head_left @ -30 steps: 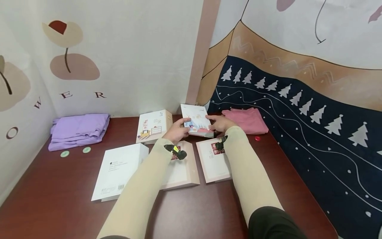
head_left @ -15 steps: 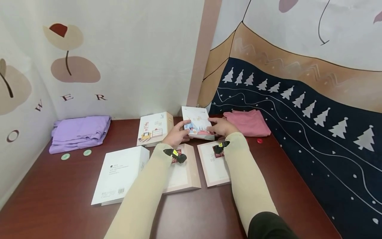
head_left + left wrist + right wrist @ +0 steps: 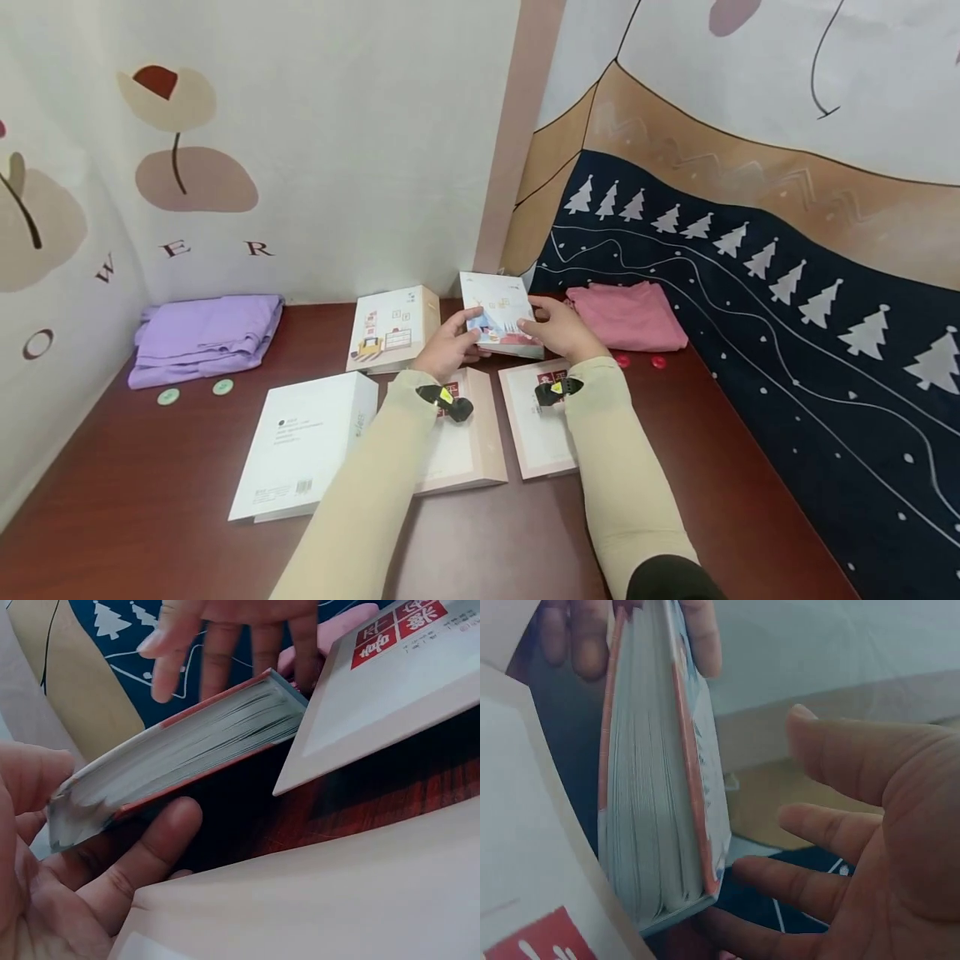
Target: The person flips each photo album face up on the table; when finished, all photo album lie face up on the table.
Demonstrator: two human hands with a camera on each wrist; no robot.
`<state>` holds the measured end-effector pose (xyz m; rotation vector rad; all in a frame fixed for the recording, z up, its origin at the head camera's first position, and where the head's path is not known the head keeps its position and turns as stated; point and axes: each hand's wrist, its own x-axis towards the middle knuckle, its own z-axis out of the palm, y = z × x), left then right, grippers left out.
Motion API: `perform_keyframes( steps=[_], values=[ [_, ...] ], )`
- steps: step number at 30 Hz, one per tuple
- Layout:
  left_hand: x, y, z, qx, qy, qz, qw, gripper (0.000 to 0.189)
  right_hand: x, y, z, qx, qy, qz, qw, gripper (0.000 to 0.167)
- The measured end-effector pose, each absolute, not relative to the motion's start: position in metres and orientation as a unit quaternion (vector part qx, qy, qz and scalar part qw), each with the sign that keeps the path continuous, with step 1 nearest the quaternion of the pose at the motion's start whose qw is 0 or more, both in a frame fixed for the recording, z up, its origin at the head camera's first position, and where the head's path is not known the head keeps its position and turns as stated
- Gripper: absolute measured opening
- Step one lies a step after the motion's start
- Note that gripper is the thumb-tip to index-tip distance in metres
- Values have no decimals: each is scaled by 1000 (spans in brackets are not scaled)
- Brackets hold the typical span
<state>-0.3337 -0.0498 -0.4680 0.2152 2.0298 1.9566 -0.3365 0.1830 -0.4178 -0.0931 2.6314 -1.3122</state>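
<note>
Left hand (image 3: pixel 448 342) grips the picture book (image 3: pixel 497 302) at the back of the table (image 3: pixel 510 542)

The picture book is near the wall at the back, its illustrated cover facing up and its near edge raised off the wood. The left hand pinches its left side, thumb above and fingers beneath. The right hand (image 3: pixel 558 327) is at the opposite side, its fingers spread wide and its thumb apart from the cover in the right wrist view; whether any of its fingertips touch the book, I cannot tell.

Left of the picture book, apart from it, lies the room book (image 3: pixel 390 327), with furniture drawn on its front. Nearer the person are the beige book (image 3: pixel 483 433), partly covered by the left sleeve (image 3: pixel 360 492), and the red-title book (image 3: pixel 532 442), partly under the right sleeve (image 3: pixel 637 458). A gap separates these two. Farther left is the white book (image 3: pixel 300 450), small print and a barcode on its face.

In the back left corner sits a folded purple cloth (image 3: pixel 210 333), two green buttons (image 3: pixel 168 397) just in front. To the right of the right hand is a folded pink cloth (image 3: pixel 633 317), two red buttons (image 3: pixel 658 362) before it. Behind hang a pale sheet (image 3: pixel 360 150) printed with flowers and letters, and a navy panel (image 3: pixel 750 350) with white trees.
</note>
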Motion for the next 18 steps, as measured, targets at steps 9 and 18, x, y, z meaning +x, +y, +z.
perform_keyframes(
  steps=[9, 18],
  values=[
    [-331, -49, -468, 89, 721, 679, 104, 52, -327, 172, -406, -71, 896, -427, 103, 66],
    [-329, -51, -471, 99, 689, 714, 70, 64, -329, 167, -411, -75, 886, -442, 122, 67]
  ],
)
